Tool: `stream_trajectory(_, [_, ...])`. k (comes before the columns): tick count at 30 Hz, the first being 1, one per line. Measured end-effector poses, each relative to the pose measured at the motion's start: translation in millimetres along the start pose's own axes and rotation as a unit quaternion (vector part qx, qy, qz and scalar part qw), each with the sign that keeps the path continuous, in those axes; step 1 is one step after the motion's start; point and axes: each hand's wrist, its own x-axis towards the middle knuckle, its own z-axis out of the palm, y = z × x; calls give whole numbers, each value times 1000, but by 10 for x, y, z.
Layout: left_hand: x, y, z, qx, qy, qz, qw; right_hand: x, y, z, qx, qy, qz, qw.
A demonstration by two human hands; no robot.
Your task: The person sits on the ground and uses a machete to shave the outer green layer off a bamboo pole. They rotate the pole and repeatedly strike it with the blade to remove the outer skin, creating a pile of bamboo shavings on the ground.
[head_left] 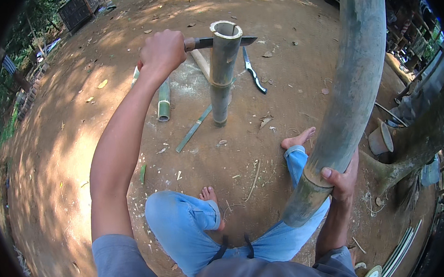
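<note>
My left hand is closed round the handle of a knife. Its dark blade crosses an upright bamboo tube just below the open rim, with the tip showing on the right side. The tube's front wall hides the middle of the blade, and a dark slit shows at the rim. In my right hand is a thick, long bamboo pole, gripped near its lower end with the thumb on top. The pole slants up past my right leg and out of the upper edge.
On the dirt lie a saw with a black and white handle, a short green bamboo piece, a bamboo strip and a pale stick. A bucket stands by a tree trunk at right. My bare feet flank the tube's near side.
</note>
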Motion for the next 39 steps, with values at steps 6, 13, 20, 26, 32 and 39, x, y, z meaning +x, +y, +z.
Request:
stream_trajectory(6, [-414, -290, -292, -160, -51, 14, 986, -100, 353, -281, -16, -76, 47, 996])
stream_trajectory(13, [-498, -39, -162, -159, 11, -70, 985, -201, 197, -49, -18, -118, 62, 991])
stream_trajectory(20, [-402, -28, -150, -176, 24, -56, 983, -176, 206, 120, -59, -202, 60, 976])
stream_trajectory(26, [-473, -162, 109, -168, 69, -52, 982, -342, 392, 128, -30, -268, 156, 950])
stream_trajectory(32, [-438, -239, 167, -160, 64, -52, 984, -269, 204, 143, 26, -219, 66, 973])
stream_trajectory(39, [-386, -200, 257, -144, 48, -69, 986, -166, 373, 168, -66, -261, 143, 952])
